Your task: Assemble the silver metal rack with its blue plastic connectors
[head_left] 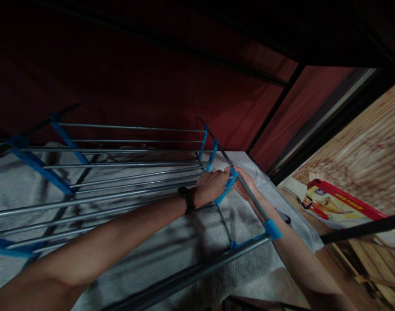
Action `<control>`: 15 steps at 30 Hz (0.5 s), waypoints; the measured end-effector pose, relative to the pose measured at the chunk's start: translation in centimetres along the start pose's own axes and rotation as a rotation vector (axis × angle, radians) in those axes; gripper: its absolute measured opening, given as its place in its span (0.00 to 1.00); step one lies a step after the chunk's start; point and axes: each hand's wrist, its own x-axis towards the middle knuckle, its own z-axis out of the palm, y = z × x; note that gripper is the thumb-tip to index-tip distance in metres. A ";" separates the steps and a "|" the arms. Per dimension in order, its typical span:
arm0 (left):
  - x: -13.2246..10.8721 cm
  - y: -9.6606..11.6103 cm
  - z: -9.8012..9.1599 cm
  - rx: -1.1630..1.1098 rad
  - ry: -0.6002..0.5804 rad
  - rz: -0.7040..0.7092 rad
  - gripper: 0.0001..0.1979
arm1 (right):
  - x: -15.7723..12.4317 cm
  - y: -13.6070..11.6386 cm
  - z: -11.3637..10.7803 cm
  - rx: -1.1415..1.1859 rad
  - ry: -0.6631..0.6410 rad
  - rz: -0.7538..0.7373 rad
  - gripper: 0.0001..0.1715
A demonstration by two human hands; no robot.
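Note:
A metal rack [119, 172] of thin grey rods with blue plastic joints lies on a grey cloth-covered surface [191, 242]. My left hand [210, 185], with a black band on its wrist, is closed round a blue connector [228, 185] at the rack's right end. My right hand [246, 183] comes from the other side and grips the grey side rod [249, 194] at the same joint. Both sets of fingers are wrapped tight. Another blue joint [272, 230] sits lower on that rod.
A dark red fabric wall [135, 86] with black frame poles [275, 108] rises behind. To the right are a wooden floor [362, 147] and a red and yellow box [340, 207]. A black pole [362, 229] crosses the lower right.

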 end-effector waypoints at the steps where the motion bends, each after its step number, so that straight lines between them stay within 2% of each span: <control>1: 0.0 0.0 0.0 0.000 0.004 -0.002 0.17 | 0.0 0.0 0.0 -0.001 0.000 -0.002 0.14; 15: 0.2 0.4 -0.7 -0.033 -0.039 -0.036 0.16 | -0.1 0.2 0.0 -0.016 0.002 -0.013 0.14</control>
